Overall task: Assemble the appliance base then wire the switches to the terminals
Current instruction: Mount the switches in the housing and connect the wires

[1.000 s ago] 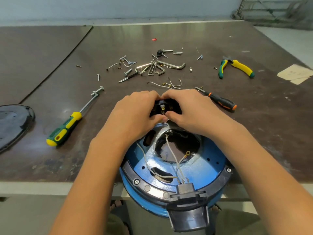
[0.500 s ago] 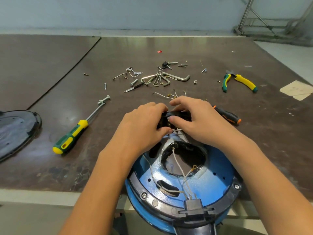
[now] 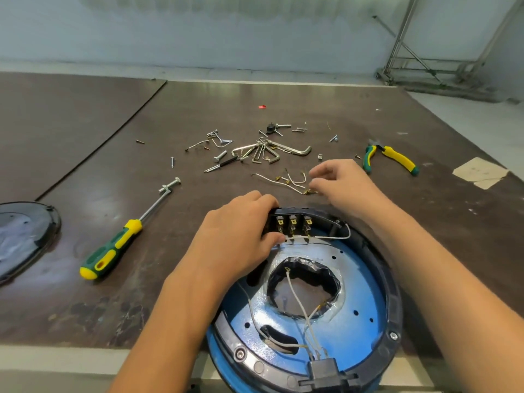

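Well, the loose wires (image 3: pixel 270 180) lie just beyond the switch block (image 3: pixel 293 224), running left-right. The right hand (image 3: pixel 340 182) hovers nearest, pinch unclear, while the left hand (image 3: pixel 235 234) grips the block.

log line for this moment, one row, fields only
step: wiring switches | left hand: grips switch block on blue base | right hand: over loose wires, grip unclear | screwdriver: lying on table
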A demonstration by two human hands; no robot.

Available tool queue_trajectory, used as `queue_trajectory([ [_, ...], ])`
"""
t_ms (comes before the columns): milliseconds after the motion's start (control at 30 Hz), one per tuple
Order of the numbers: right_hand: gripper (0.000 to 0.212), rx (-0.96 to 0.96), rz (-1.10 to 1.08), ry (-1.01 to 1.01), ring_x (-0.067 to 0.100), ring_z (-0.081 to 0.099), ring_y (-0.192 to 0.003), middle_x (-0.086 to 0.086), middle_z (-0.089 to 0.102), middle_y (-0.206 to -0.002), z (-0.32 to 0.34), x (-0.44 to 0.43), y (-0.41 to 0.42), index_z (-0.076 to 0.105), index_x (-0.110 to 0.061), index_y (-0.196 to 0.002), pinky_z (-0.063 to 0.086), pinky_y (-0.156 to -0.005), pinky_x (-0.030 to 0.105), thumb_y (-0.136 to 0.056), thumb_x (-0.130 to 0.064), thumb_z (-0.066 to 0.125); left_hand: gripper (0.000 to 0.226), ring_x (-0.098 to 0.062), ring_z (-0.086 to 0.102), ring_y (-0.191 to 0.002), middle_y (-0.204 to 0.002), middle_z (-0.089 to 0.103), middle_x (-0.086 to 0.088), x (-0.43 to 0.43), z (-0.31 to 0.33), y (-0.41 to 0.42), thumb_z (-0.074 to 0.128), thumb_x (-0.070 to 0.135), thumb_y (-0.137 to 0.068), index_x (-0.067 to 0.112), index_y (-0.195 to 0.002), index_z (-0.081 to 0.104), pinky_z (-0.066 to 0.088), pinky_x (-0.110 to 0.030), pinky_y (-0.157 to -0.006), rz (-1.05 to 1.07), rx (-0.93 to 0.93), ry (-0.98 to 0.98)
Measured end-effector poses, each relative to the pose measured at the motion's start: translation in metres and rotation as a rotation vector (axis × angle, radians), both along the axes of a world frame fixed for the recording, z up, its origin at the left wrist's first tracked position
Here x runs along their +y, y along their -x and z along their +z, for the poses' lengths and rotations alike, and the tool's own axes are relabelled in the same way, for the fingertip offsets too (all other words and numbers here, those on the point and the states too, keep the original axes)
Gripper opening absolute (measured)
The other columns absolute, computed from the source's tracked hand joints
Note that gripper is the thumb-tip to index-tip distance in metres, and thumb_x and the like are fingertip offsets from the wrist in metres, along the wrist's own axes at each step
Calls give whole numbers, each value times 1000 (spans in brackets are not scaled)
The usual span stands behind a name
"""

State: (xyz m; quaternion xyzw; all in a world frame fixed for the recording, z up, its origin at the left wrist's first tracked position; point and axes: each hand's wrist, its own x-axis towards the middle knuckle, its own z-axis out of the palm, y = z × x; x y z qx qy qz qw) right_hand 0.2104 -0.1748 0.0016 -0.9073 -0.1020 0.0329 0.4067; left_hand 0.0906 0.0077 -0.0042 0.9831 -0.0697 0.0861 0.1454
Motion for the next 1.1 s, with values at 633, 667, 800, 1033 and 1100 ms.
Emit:
queue_trajectory([
  [633,43,-15,215,526,29,59,-115,13,63,-124,-25,17,-73,55,-12,-133,46,-92,31,-91,-3,59,47,-12,59,-104,-116,60,15,2,-3,-2,64,56,-86,39,-127,49,51,-32,-79,23,-27,-2],
  [667,42,11,227,528,29,59,-115,12,64,-124,-23,15,-72,56,-11,-132,46,-90,29,-90,-6,60,47,-12,59,-104,-116,60,16,1,-3,-2,64,56,-86,39,-127,49,51,-31,-78,25,-25,0],
  [800,33,44,278,559,25,59,-109,10,64,-121,-18,5,-66,62,-11,-122,46,-87,28,-89,-12,66,46,-10,59,-104,-116,60,17,1,-3,-2,65,55,-86,39,-127,49,43,-27,-73,25,-23,1],
  [1033,27,-74,242,447,19,62,-92,-1,66,-95,-25,-7,-63,60,-15,-118,42,-74,25,-92,-9,64,47,-10,58,-106,-117,59,17,2,-3,-2,65,56,-85,40,-127,49,48,-29,-77,26,-20,7],
  [1100,24,-63,261,426,12,63,-83,-5,65,-87,-26,-7,-63,62,-18,-110,42,-65,21,-89,-14,72,47,-10,58,-106,-116,60,17,2,-3,-3,66,55,-85,40,-126,49,48,-29,-77,24,-21,11],
])
